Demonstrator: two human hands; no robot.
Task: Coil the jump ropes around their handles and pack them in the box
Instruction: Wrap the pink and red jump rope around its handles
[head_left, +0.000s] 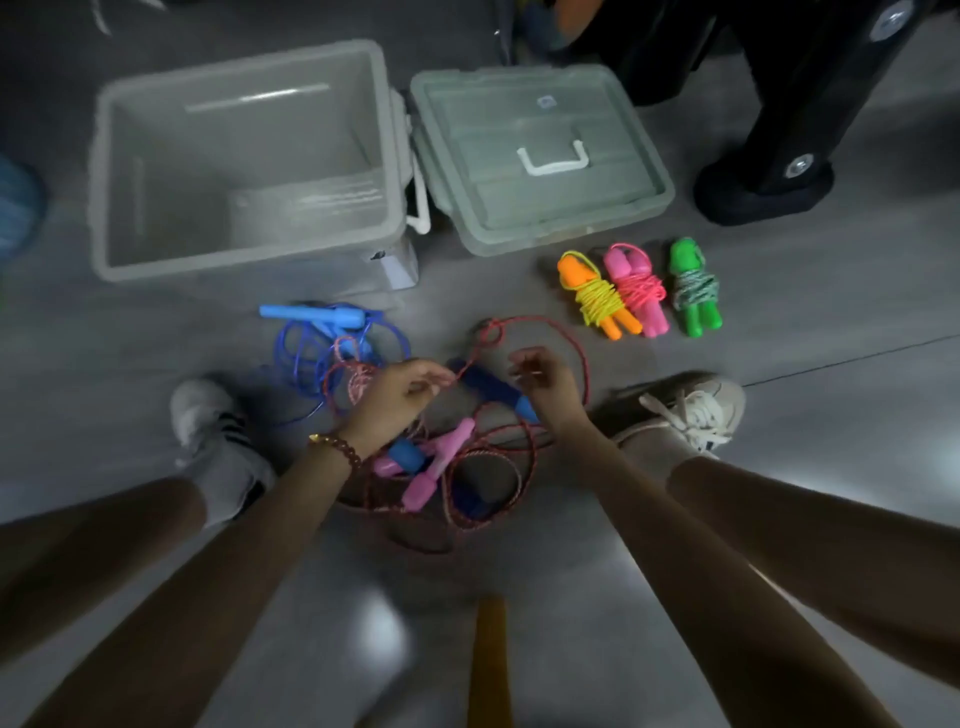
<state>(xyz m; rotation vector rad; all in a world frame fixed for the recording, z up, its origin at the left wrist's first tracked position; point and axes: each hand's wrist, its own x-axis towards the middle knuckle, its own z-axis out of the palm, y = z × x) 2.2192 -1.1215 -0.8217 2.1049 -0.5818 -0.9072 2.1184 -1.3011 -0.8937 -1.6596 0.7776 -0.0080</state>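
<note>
So we're mid-tangle here. Our left hand (402, 395) pinches the red rope (492, 330), and our right hand (543, 379) looks curled onto the same strand, though it's blurry. The dark blue handle (493, 389) lies on the floor (805, 415) right between both hands, long axis running upper left to lower right, lower end closest to the right wrist. The rope loops up-frame just past our fingertips. The open box (244, 255) sits upper left, well apart, and three coiled ropes (636, 291) wait center right. We'd guess untangling comes before winding.
</note>
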